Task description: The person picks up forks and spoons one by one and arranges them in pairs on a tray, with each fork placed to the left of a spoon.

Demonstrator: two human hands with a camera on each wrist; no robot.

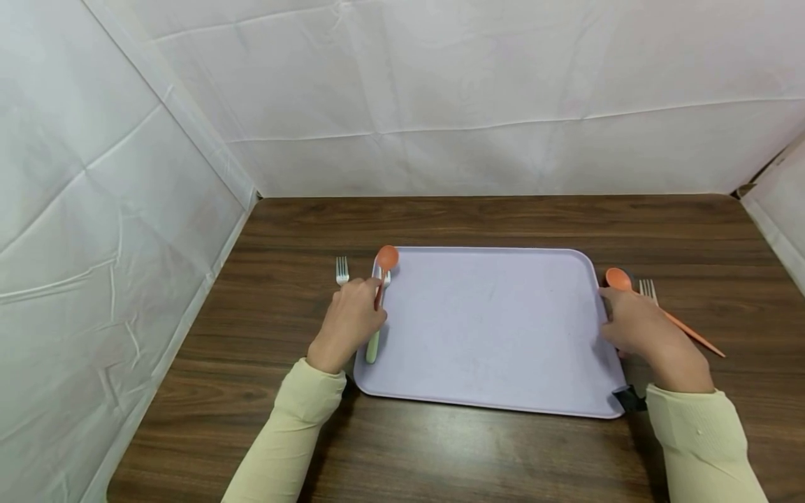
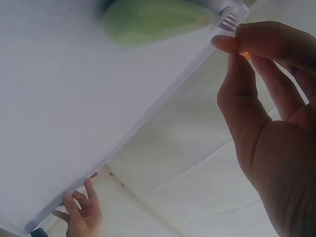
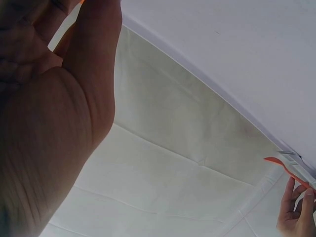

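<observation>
My left hand is over the tray's left edge and pinches the handle of an orange spoon between thumb and fingertips. Just under it, a fork with a pale green handle lies along the inside of the lilac tray. Another fork shows its tines left of the tray, its lower part hidden by this hand. My right hand has thumb and fingertips right at the tray's right rim; I cannot tell whether they grip it. Close beside that hand lies a second orange spoon.
A fork lies right of the tray, partly hidden behind the right hand. A dark item sits by the tray's near right corner, at the right cuff. Brown wooden table surrounds the tray, with white sheeting behind and at both sides.
</observation>
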